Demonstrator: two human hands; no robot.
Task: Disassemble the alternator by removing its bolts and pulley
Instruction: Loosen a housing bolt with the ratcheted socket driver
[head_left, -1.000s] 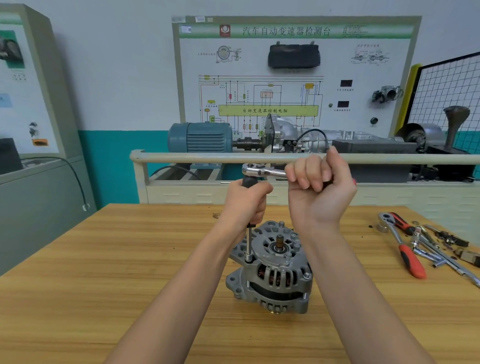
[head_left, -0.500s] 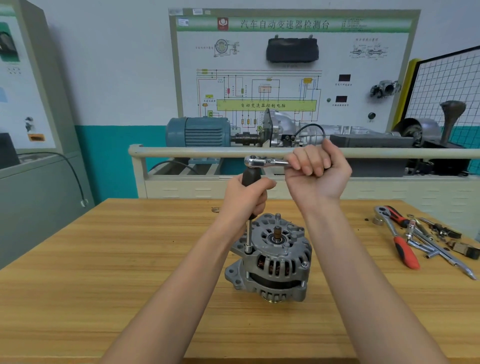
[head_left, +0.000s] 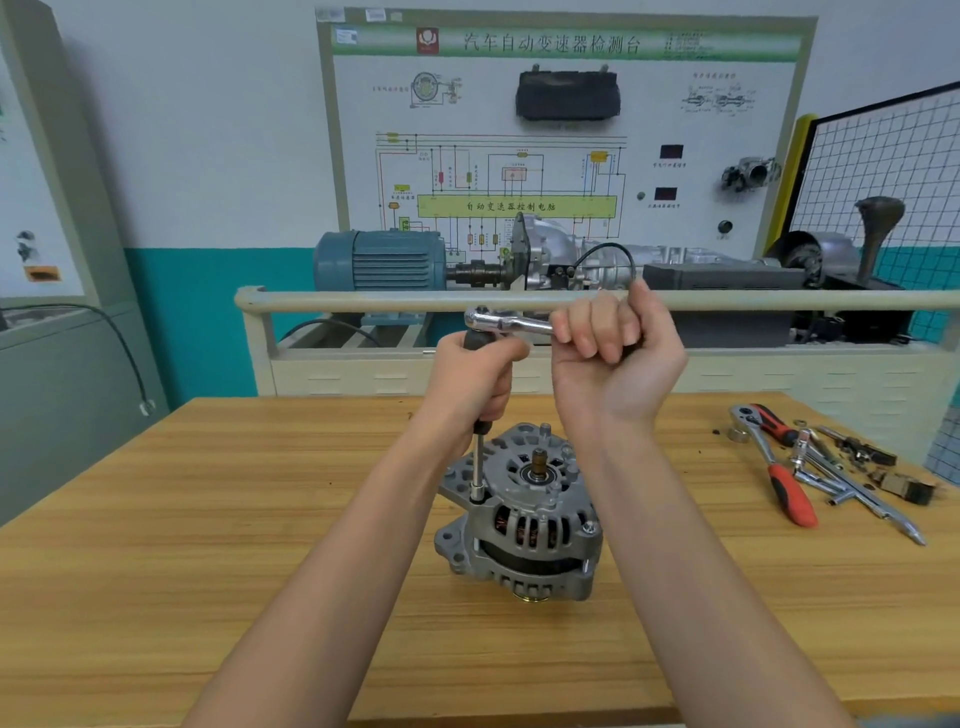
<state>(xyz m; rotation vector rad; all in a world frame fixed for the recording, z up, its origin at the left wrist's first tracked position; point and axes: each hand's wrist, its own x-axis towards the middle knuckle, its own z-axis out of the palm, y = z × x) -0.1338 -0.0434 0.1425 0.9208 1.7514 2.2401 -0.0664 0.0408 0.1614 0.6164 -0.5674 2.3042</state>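
Now, from the head view, we see the alternator (head_left: 519, 519) standing on the wooden worktop (head_left: 208, 545), about midway across and a little toward the near edge, its shaft end pointing up. Our left hand (head_left: 475, 382) is curled round the black grip of an upright extension bar (head_left: 478, 465), whose socket sits on a bolt at the left rim of the alternator housing. Our right hand (head_left: 613, 353) is wrapped in a fist round the handle of the chrome ratchet (head_left: 506, 322), which lies level across the top of the extension bar. To the right on the worktop lie a red-handled ratchet (head_left: 779, 475) and other loose tools (head_left: 852, 478). Beyond the far edge stands a training rig with a blue motor (head_left: 382, 267).
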